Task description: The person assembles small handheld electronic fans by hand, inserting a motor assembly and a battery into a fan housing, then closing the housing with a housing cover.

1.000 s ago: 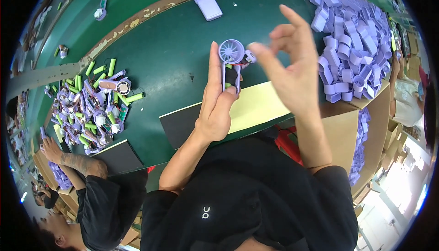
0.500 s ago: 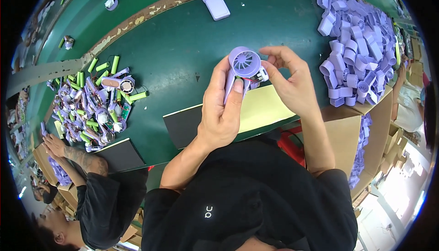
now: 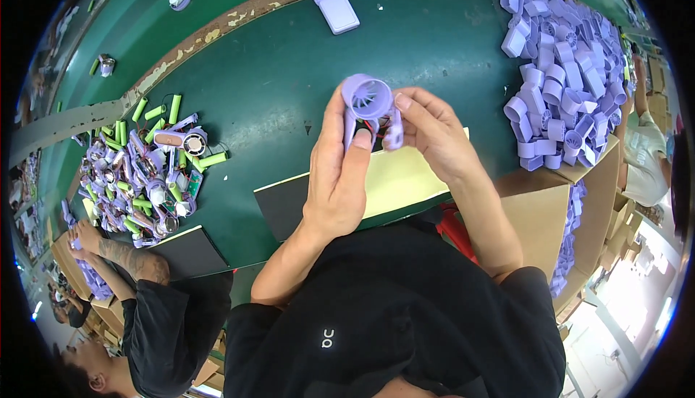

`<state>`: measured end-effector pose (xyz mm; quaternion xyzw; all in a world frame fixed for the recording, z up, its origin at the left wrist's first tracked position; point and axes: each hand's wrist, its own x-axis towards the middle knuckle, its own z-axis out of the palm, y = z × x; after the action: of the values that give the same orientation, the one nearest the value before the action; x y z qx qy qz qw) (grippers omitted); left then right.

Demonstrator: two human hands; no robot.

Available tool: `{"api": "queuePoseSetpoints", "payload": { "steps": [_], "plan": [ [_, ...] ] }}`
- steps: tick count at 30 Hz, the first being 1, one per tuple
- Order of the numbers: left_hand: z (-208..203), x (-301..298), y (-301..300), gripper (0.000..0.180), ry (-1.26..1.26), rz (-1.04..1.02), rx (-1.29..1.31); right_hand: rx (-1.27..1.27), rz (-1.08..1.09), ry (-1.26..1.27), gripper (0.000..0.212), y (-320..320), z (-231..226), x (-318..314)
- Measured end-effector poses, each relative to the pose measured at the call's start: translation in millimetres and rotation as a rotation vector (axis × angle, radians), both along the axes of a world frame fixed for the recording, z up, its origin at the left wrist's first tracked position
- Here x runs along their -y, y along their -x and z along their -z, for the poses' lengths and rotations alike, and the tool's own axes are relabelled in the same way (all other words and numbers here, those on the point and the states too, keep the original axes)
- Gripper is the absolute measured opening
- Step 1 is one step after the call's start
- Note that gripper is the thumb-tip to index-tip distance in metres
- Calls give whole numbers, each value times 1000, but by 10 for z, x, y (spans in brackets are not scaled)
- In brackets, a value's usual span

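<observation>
My left hand is wrapped round a light purple fan housing, its round, slatted mouth facing up and its lower part pressed under the thumb. Thin red wires show just below the round part. At the housing's right side, the fingers of my right hand are closed on a slim purple inner piece, which hangs down beside the housing. Whether that piece is joined to the housing is hidden by the fingers.
On the left lies a heap of fan inner parts with green batteries. Purple housings are piled at the right, above a cardboard box. One housing lies at the far edge. A co-worker's hands are at lower left.
Both hands and the housing have shifted slightly left. The inner piece has turned from sticking out sideways to hanging down, and my right fingers have closed on it.
</observation>
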<state>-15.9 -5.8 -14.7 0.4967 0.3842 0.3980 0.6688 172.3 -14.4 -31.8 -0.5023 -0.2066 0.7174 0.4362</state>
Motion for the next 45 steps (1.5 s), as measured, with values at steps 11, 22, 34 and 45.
{"api": "queuePoseSetpoints", "payload": {
  "steps": [11,22,34,45],
  "plan": [
    [122,-108,13,61,-3,12,-144,408,127,-619,51,71,-275,60],
    [157,-45,-105,46,39,-8,-7,630,89,-600,40,130,-297,14],
    [91,1,-62,68,-115,5,40,458,156,-513,40,112,-351,-13],
    [15,-109,51,70,-133,145,135,512,48,-590,40,21,-443,-28]
  ]
}}
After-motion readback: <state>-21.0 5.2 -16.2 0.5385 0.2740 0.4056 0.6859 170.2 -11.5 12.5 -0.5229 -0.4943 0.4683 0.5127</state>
